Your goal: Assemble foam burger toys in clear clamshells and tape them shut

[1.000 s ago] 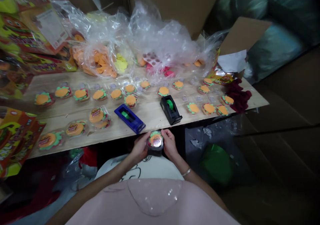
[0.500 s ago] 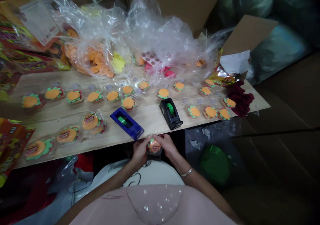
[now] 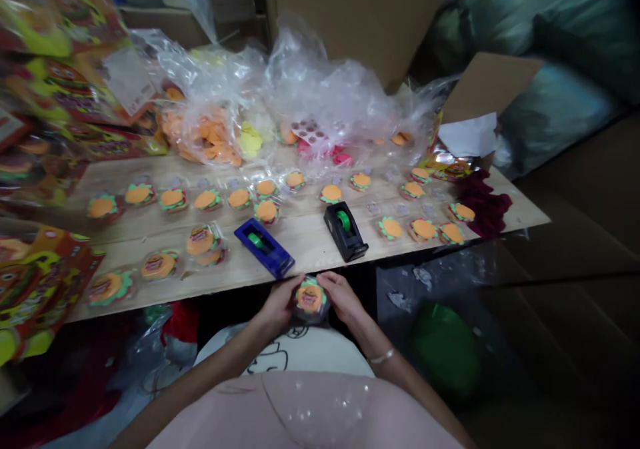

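Both my hands hold one small clear-packed burger toy (image 3: pixel 310 298), orange on top with a green frill, just below the near edge of the wooden board (image 3: pixel 310 242). My left hand (image 3: pixel 278 302) grips its left side with curled fingers. My right hand (image 3: pixel 341 295) grips its right side, a bracelet on that wrist. A blue tape dispenser (image 3: pixel 265 247) lies on the board just above my left hand. A black tape dispenser (image 3: pixel 345 230) with a green roll stands just above my right hand.
Several packed burger toys (image 3: pixel 200 240) lie in rows across the board. Clear plastic bags (image 3: pixel 320 96) of orange and yellow pieces are heaped at the back. Printed boxes (image 3: pixel 35 276) stack on the left, a dark red cloth (image 3: pixel 483 202) lies at the right end, and a green object (image 3: pixel 445 349) sits on the floor.
My hands have turned the burger toy slightly between them while staying below the board's edge. The camera has shifted, so the whole scene sits a little lower and further right.
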Action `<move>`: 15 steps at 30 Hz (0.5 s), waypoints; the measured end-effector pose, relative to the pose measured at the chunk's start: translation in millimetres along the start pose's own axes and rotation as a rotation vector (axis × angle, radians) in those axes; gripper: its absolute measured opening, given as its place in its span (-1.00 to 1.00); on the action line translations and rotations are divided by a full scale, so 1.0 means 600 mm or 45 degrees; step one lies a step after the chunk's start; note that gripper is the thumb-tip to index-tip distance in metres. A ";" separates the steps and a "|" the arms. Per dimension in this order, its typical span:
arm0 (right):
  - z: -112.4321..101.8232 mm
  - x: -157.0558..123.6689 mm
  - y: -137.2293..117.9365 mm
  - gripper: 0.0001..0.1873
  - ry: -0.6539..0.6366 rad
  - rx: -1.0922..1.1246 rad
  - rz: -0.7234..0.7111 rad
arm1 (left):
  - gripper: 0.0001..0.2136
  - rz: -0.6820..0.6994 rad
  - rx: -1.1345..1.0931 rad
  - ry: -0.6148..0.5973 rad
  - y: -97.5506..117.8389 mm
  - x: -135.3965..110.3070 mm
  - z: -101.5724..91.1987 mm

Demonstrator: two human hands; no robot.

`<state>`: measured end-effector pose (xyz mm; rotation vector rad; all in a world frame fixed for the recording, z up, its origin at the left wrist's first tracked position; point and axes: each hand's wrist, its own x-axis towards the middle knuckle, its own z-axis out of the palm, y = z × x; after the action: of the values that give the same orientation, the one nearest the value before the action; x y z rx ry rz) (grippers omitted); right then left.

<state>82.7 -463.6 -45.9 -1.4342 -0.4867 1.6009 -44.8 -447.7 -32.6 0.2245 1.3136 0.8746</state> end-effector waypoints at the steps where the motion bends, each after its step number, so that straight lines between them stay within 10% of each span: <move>1: 0.003 -0.014 -0.002 -0.67 -0.060 -0.030 -0.028 | -0.68 -0.028 0.029 -0.047 0.011 -0.014 -0.013; 5: 0.034 -0.052 -0.017 -0.72 -0.233 -0.381 -0.348 | -0.69 0.139 0.152 -0.048 0.068 -0.057 -0.089; 9: 0.083 -0.034 -0.038 -0.48 -0.001 -0.826 -0.894 | -0.67 0.537 0.124 0.306 0.127 -0.047 -0.161; 12: 0.121 0.002 -0.039 -0.13 0.019 -1.003 -1.005 | -0.65 0.687 0.108 0.394 0.139 -0.028 -0.179; 15: 0.138 0.028 -0.029 -0.21 0.031 -1.070 -1.009 | -0.41 0.835 0.295 0.427 0.120 -0.019 -0.175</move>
<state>13.1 -418.6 -21.4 -1.5216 -1.6106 0.7327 -170.4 -440.8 -10.6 0.7456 1.6900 1.3492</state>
